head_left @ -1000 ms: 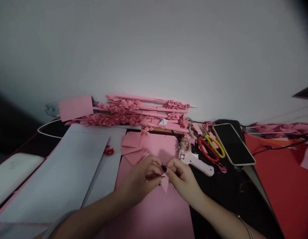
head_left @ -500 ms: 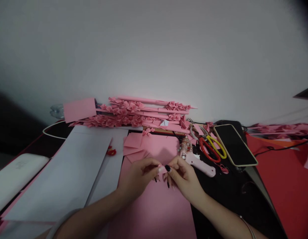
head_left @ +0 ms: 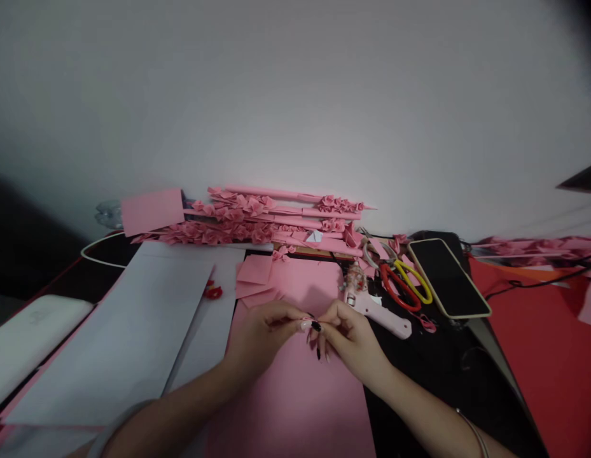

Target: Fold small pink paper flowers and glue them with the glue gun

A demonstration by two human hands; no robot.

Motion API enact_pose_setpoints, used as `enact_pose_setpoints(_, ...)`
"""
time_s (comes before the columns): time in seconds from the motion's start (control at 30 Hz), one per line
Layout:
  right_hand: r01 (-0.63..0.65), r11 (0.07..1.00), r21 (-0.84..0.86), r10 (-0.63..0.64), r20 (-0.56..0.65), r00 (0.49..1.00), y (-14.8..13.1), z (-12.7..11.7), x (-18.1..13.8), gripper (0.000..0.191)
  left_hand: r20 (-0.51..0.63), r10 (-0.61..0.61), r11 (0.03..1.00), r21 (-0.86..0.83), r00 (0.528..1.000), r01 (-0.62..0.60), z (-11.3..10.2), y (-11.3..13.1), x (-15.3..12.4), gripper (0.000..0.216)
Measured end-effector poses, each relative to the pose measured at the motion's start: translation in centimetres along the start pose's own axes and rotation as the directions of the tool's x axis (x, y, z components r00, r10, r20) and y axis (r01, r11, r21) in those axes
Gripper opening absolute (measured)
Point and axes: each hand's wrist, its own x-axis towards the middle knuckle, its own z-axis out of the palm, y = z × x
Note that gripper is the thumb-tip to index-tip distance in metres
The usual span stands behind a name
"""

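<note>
Over a pink sheet [head_left: 295, 394] on the table [head_left: 443, 362], two hands pinch one pink paper piece [head_left: 308, 322].
Left hand [head_left: 264, 331] and right hand [head_left: 352, 337] meet fingertip to fingertip, each grip closed on the pink paper piece (mostly hidden by the fingers), held just above the sheet. The step in hand appears to be creasing the piece; any further fold would call for fine fingertip pressure, since so little of it is exposed. A glue gun [head_left: 378, 312] lies just beside the right hand, with scissors [head_left: 404, 283] and a phone [head_left: 448, 277] beyond. No brand, label or writing is legible.
</note>
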Motion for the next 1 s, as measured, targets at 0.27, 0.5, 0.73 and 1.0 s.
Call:
enact_pose_setpoints(0.27, 0.016, 0.997, -0.080, -0.016, 0.002, 1.000, 0.37, -0.07, -0.04, 0.022, -0.023, 0.012, 0.993, 0.114, 1.000, -0.010, -0.03, 0.37, -0.02, 0.008)
enact_pose_setpoints(0.5, -0.003, 0.993, -0.118, 0.006, 0.028, 1.000, 0.27, -0.08, -0.27, 0.025, 0.001, 0.063, 0.988, 0.140, 0.998, -0.062, -0.05, 0.62, -0.15, 0.011)
enact_pose_setpoints(0.73, 0.000, 0.990, -0.140, 0.004, 0.029, 1.000, 0.20, -0.02, -0.25, 0.029, 0.022, 0.075, 0.990, 0.121, 0.997, -0.077, -0.14, 0.38, -0.11, 0.013)
enact_pose_setpoints(1.0, -0.004, 0.986, -0.166, 0.014, 0.060, 0.998, 0.14, 0.05, -0.17, 0.034, 0.056, 0.017, 0.996, 0.086, 0.998, -0.022, -0.14, 0.72, -0.15, 0.019)
